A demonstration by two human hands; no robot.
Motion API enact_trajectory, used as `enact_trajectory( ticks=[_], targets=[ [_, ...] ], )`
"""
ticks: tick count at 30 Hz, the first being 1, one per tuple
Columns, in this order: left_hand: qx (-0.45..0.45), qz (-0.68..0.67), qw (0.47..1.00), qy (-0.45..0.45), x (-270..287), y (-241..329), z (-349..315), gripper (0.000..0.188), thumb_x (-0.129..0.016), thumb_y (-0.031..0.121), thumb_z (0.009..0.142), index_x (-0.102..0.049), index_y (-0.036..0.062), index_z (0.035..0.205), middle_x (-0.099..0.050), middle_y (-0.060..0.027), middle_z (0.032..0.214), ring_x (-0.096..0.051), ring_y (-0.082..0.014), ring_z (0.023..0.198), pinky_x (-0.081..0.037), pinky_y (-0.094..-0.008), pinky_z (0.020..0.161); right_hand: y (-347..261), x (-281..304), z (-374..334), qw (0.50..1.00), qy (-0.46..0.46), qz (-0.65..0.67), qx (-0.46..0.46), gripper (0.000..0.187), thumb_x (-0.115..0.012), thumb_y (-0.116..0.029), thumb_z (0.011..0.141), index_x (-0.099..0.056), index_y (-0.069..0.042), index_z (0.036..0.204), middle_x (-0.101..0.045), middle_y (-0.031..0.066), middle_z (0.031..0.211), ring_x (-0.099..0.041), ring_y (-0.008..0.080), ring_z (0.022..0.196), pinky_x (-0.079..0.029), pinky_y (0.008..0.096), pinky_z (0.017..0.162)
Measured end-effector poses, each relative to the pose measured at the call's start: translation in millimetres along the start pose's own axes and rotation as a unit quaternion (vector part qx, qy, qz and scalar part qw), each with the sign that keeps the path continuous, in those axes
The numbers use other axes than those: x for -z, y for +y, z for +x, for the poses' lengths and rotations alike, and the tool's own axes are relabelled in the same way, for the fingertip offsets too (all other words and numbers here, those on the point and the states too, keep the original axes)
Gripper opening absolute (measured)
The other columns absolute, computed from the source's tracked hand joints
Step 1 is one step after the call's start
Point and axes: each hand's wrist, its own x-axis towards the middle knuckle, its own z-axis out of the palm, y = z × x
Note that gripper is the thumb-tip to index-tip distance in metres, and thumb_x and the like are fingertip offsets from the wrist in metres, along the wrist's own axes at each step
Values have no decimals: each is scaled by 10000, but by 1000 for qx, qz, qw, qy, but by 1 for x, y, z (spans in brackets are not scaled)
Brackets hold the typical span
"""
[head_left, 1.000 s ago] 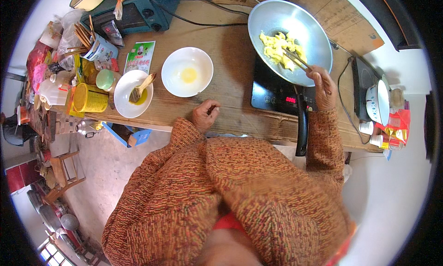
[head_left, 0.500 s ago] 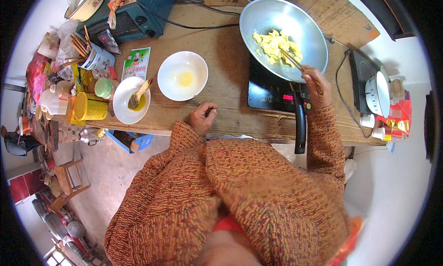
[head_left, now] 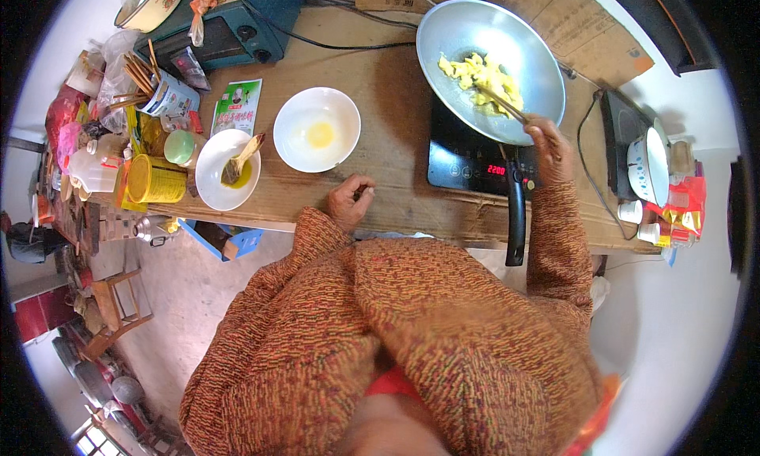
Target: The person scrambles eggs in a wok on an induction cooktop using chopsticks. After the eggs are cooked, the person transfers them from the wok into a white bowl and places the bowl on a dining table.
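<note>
My right hand (head_left: 552,149) is closed around a pair of wooden chopsticks (head_left: 507,106). Their tips reach into yellow scrambled egg (head_left: 480,74) in a silvery frying pan (head_left: 540,70). The pan rests on a black induction cooker (head_left: 463,165) with a lit red display, its black handle (head_left: 515,226) pointing toward me. At the table's near edge, my left hand (head_left: 349,203) lies with curled fingers; nothing shows in them. Just beyond it stands a white bowl (head_left: 291,143) with a little yellow liquid at the bottom.
A smaller white bowl (head_left: 207,165) holds yellow oil and a brush-like tool (head_left: 244,157). A green packet (head_left: 237,104), yellow can (head_left: 156,179), chopstick holder (head_left: 172,101) and blue-green oven (head_left: 226,36) crowd the left. Cardboard (head_left: 570,28) stands behind the pan; a dotted bowl (head_left: 653,167) is at right.
The chopsticks have shifted slightly within the egg, and the egg's shape differs a little. The cooker's display reads differently. My left hand stays at the table's edge.
</note>
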Motion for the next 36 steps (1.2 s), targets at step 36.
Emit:
enact_trajectory(
  ticks=[36],
  targets=[
    [6,23,1000,4,5,13,-1,128,-573,34,756,-578,23,883,-582,-73,772,-543,-121,654,-445,-256,605,14,6,50,964,108,223,-96,266,-507,-251,911,-565,2,853,-586,65,832,-590,149,769,-505,276,697]
  ],
)
